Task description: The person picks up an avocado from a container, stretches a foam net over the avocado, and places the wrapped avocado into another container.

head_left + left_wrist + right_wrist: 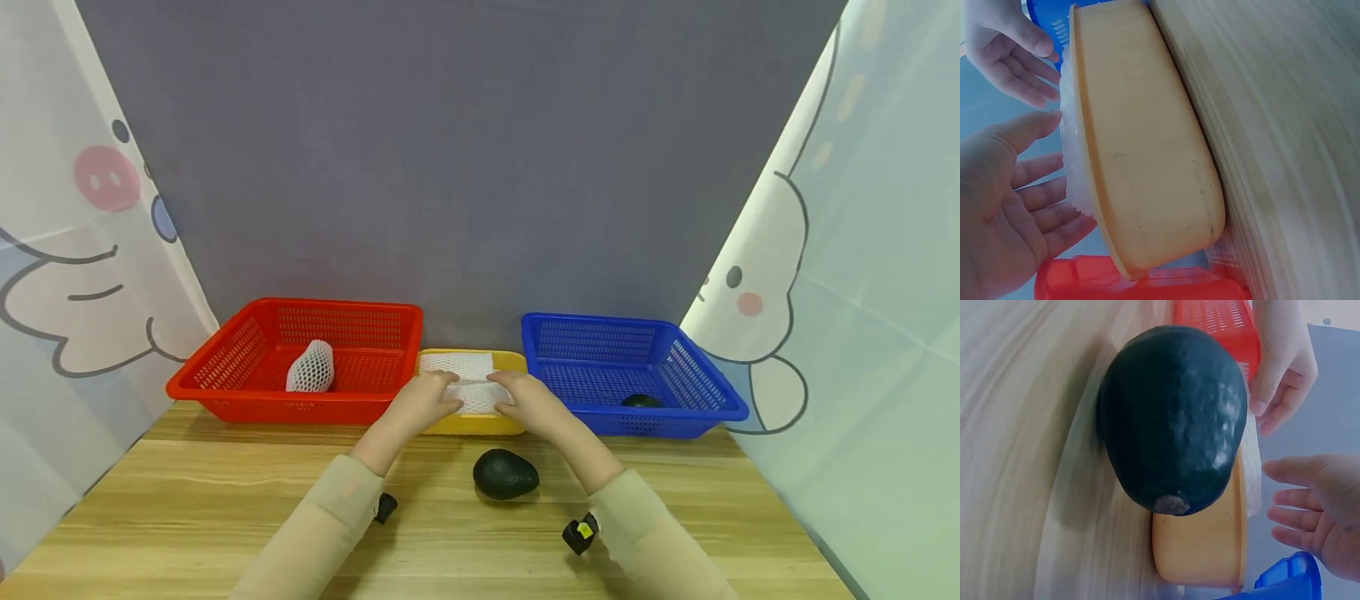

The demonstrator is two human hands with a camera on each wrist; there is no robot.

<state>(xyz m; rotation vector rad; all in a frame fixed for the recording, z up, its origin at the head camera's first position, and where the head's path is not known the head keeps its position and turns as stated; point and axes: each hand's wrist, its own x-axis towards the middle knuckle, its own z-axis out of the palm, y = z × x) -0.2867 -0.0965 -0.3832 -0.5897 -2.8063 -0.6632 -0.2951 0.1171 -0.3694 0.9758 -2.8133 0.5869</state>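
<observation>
Both hands reach over a yellow basin (474, 426) that holds white foam net sleeves (474, 402). My left hand (422, 400) is at the left side of the sleeves, and its thumb and loosely extended fingers come right up to their edge in the left wrist view. From the right, my right hand (531, 402) reaches toward the same sleeves with fingers spread and slightly bent. Nearer to me, a dark green avocado (506, 475) lies on the table between the forearms; it looms large in the right wrist view (1172, 419).
A red basket (300, 408) at the left contains a rounded shape in a white foam net (311, 368). At the right, a blue basket (637, 419) has a dark avocado (642, 401) inside. A grey cloth panel (472, 167) stands behind them.
</observation>
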